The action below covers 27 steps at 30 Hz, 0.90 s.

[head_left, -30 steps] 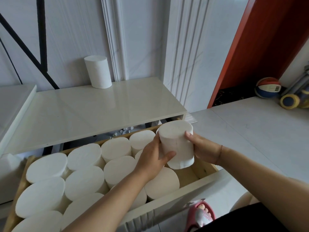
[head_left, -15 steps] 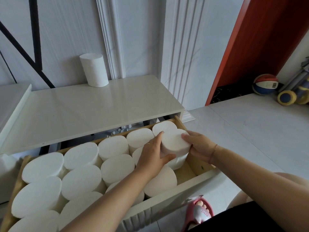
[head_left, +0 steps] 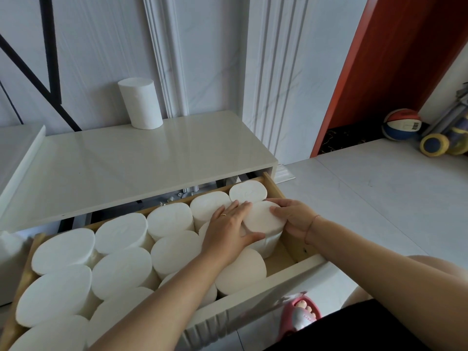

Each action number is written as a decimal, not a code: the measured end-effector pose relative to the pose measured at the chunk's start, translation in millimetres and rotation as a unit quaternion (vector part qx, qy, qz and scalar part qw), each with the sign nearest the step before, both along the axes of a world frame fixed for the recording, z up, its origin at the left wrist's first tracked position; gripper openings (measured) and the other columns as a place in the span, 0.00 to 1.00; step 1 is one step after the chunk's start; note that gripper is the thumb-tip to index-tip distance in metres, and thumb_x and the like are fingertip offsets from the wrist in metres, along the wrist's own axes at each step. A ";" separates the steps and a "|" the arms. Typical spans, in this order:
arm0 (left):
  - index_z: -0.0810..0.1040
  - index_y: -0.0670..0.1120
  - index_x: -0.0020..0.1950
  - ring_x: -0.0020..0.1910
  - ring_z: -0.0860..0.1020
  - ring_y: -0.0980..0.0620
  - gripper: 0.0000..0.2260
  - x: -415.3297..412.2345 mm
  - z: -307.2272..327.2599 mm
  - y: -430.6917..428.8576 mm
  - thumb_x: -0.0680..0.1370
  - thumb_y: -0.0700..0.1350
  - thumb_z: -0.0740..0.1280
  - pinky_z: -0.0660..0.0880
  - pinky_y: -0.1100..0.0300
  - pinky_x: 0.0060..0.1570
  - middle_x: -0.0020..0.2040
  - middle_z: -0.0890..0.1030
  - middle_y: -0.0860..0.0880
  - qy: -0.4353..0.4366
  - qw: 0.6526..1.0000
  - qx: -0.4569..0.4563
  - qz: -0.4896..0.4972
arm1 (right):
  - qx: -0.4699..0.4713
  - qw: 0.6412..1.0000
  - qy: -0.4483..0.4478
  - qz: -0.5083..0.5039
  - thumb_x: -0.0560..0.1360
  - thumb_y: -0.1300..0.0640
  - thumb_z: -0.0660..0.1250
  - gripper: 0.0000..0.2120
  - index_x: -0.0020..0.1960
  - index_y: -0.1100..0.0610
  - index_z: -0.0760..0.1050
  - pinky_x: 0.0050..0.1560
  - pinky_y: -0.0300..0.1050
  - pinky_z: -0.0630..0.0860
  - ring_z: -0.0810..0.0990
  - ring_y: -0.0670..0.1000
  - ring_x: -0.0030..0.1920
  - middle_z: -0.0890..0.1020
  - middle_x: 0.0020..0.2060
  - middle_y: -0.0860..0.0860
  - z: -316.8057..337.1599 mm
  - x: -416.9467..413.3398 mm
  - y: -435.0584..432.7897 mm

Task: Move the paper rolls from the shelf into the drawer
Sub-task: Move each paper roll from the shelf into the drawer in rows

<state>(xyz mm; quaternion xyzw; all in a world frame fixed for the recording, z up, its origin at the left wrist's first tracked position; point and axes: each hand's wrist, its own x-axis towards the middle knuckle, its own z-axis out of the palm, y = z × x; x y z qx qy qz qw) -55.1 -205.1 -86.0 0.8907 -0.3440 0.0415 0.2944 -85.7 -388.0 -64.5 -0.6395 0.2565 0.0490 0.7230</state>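
The paper roll (head_left: 263, 219), held above the drawer (head_left: 295, 247) a second ago, is now seated at its right end. Left hand (head_left: 229, 230) and right hand (head_left: 291, 219) are clamped on it. One roll on the shelf (head_left: 140, 103) is left

Both forearms reach forward and converge, bare. Left hand (head_left: 229, 228) palm-down, fingers spread flat, thumb hooked forward; ring on one finger. Right hand (head_left: 291, 217) cupped opposite, fingers curled inward, thin bracelet at wrist. Hands close together, fingertips not touching.
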 end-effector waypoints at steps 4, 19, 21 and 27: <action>0.60 0.52 0.75 0.75 0.53 0.59 0.33 3.1 -1.1 0.1 0.74 0.62 0.64 0.41 0.64 0.70 0.75 0.61 0.55 0.000 0.999 0.038 -0.013 | -0.015 1.000 0.016 0.015 0.79 0.71 0.56 0.14 0.57 0.61 0.77 0.65 0.55 0.73 0.73 0.64 0.64 0.75 0.63 0.63 -1.3 1.4 -1.1; 0.44 0.51 0.77 0.75 0.38 0.56 0.33 3.4 -9.4 3.9 0.78 0.65 0.45 0.32 0.56 0.71 0.78 0.42 0.54 -0.036 0.984 0.172 0.008 | -0.427 0.887 -0.068 0.163 0.77 0.57 0.67 0.30 0.76 0.54 0.58 0.74 0.50 0.62 0.63 0.54 0.73 0.63 0.74 0.54 1.8 -5.4 19.5; 0.42 0.51 0.77 0.75 0.37 0.57 0.29 4.1 -10.0 7.0 0.79 0.63 0.40 0.31 0.56 0.70 0.78 0.42 0.54 -0.043 0.982 0.183 0.001 | -0.542 0.803 -0.065 0.239 0.81 0.51 0.58 0.30 0.79 0.52 0.49 0.77 0.49 0.48 0.48 0.52 0.78 0.49 0.79 0.51 -2.7 -4.9 24.9; 0.42 0.49 0.77 0.75 0.37 0.56 0.29 9.6 -10.0 20.0 0.79 0.61 0.39 0.34 0.54 0.72 0.78 0.41 0.53 -0.051 0.976 0.213 0.012 | -0.657 0.680 -0.007 0.324 0.82 0.40 0.44 0.31 0.79 0.52 0.37 0.77 0.47 0.36 0.34 0.51 0.77 0.37 0.78 0.50 -9.2 -2.2 28.5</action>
